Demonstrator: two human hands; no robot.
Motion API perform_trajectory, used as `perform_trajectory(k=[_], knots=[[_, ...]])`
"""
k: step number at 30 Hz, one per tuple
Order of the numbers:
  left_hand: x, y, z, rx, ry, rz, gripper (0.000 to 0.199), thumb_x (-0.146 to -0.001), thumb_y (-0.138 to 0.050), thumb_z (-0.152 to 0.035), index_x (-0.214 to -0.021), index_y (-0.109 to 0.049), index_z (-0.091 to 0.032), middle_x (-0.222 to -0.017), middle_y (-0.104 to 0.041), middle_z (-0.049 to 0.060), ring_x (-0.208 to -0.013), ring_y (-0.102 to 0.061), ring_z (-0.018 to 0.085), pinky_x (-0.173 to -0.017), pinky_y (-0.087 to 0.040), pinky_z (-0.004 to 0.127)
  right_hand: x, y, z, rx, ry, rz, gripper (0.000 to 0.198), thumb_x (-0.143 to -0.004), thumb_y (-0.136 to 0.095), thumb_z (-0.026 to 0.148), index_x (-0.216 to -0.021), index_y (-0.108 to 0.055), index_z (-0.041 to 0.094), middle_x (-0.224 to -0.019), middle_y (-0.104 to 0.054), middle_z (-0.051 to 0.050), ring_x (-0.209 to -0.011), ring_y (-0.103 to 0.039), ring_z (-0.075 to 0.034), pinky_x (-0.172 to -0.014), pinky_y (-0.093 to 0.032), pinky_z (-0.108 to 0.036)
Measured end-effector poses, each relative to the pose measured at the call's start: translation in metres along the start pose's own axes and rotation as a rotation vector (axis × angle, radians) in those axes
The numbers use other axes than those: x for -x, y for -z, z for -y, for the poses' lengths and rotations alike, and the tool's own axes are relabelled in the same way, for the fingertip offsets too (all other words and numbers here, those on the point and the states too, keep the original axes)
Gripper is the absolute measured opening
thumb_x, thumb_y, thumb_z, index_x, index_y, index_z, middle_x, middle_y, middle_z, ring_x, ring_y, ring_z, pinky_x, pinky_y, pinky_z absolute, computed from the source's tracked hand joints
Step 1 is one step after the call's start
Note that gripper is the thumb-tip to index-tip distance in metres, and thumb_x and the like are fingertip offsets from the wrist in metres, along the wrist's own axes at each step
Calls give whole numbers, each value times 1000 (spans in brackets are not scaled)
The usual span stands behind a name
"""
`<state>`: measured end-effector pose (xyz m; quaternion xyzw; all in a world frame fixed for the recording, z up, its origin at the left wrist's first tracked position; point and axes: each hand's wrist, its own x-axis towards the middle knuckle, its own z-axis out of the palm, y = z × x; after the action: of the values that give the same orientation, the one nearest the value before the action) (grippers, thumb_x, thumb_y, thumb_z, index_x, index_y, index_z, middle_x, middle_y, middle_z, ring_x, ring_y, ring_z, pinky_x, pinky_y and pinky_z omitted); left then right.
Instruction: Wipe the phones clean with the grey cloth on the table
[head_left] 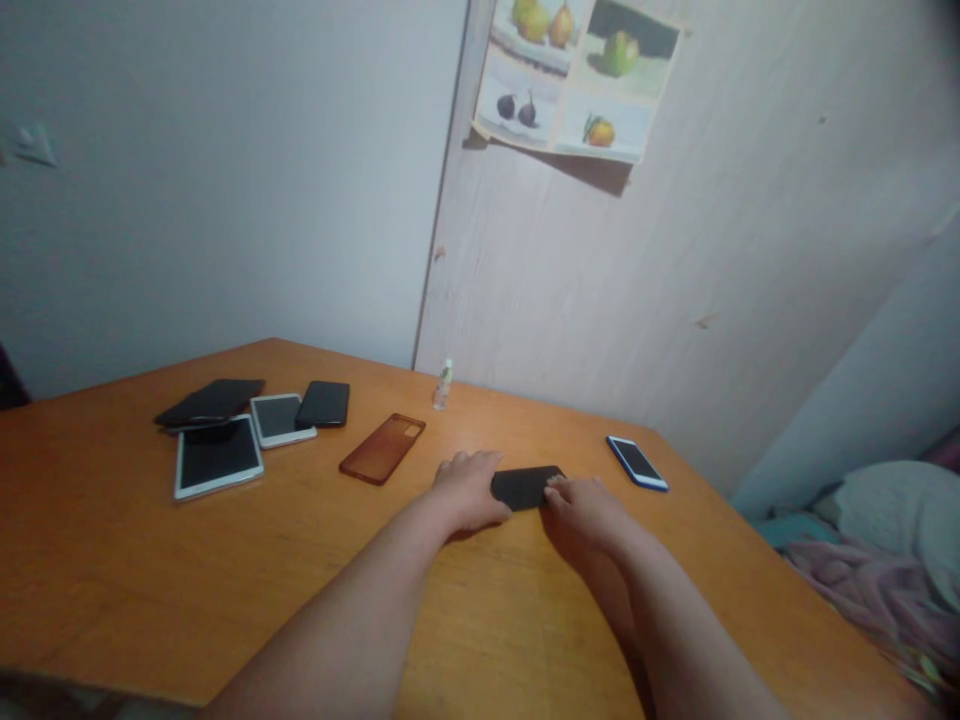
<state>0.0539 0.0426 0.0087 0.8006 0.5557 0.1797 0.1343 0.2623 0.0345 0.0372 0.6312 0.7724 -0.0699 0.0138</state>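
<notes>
A flat black phone [521,488] lies sideways at the middle of the wooden table [480,630]. My left hand [472,490] grips its left end, thumb on the near edge and fingers on the far edge. At the other end, my right hand [589,508] has its fingertips closed on the phone's right edge and partly covers it. Left of my hands lies an empty brown see-through phone case [384,449] with a camera cutout. Farther right is a phone with a white front and blue edge [637,463].
At the left are a white tablet [219,458], a smaller white tablet [281,419], a black phone [325,404] and a dark folded case [214,402]. A small clear bottle [443,385] stands near the back edge. Crumpled cloth [870,570] lies beyond the right edge.
</notes>
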Motion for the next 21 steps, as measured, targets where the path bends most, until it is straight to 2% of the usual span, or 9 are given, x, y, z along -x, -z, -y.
perform_trajectory(k=[2, 4, 7, 11, 13, 15, 18, 21], knots=[[0, -1, 1, 1, -3, -2, 73, -64, -69, -52, -131, -53, -27, -143, -54, 8, -127, -50, 35, -102, -44, 46, 3, -1, 2, -11, 78, 20, 46, -101, -31, 38, -123, -68, 21, -136, -62, -14, -125, -57, -32, -115, -20, -58], [0, -2, 1, 0, -5, -3, 73, -65, -68, -52, -132, -53, -27, -143, -54, 8, -126, -51, 35, -101, -44, 47, -1, -6, 5, -33, 120, 0, 48, -101, -31, 39, -133, -61, 21, -146, -52, -12, -133, -49, -32, -116, -18, -59], [1, -1, 0, -5, -3, -4, 73, -66, -67, -51, -133, -52, -27, -143, -54, 8, -125, -51, 35, -101, -44, 47, -11, -12, 4, -47, 44, -71, 48, -102, -30, 39, -139, -55, 22, -150, -48, -11, -137, -45, -30, -115, -18, -60], [1, 0, -1, -3, -4, -1, 74, -65, -68, -50, -134, -51, -26, -142, -55, 8, -125, -52, 35, -100, -44, 46, -12, -6, -12, -57, -49, -101, 44, -101, -31, 36, -127, -65, 21, -134, -64, -12, -124, -57, -28, -109, -33, -47], [0, 0, 0, -1, -5, -2, 75, -65, -69, -51, -133, -51, -26, -141, -56, 8, -124, -52, 35, -100, -44, 46, -6, 0, -17, -62, -10, -42, 46, -101, -31, 37, -113, -72, 20, -118, -72, -12, -112, -64, -27, -102, -40, -41], [0, 0, 0, -2, -4, -3, 75, -64, -70, -51, -133, -52, -27, -140, -57, 8, -124, -52, 35, -100, -45, 45, -2, 2, -18, -69, 59, -1, 48, -101, -30, 38, -105, -74, 20, -113, -73, -12, -106, -67, -26, -98, -43, -37], [-1, -1, 1, -5, -3, -6, 74, -64, -70, -51, -132, -52, -27, -139, -57, 8, -124, -52, 34, -99, -45, 45, -5, -3, -14, -81, 126, -40, 44, -101, -32, 37, -116, -70, 21, -127, -68, -11, -113, -64, -25, -102, -40, -37], [0, -2, 0, -8, -3, -8, 73, -65, -69, -51, -132, -52, -28, -139, -57, 8, -123, -53, 35, -98, -45, 46, -16, -11, -11, -74, 70, -111, 42, -102, -32, 35, -122, -65, 21, -130, -65, -10, -117, -60, -25, -109, -32, -42]])
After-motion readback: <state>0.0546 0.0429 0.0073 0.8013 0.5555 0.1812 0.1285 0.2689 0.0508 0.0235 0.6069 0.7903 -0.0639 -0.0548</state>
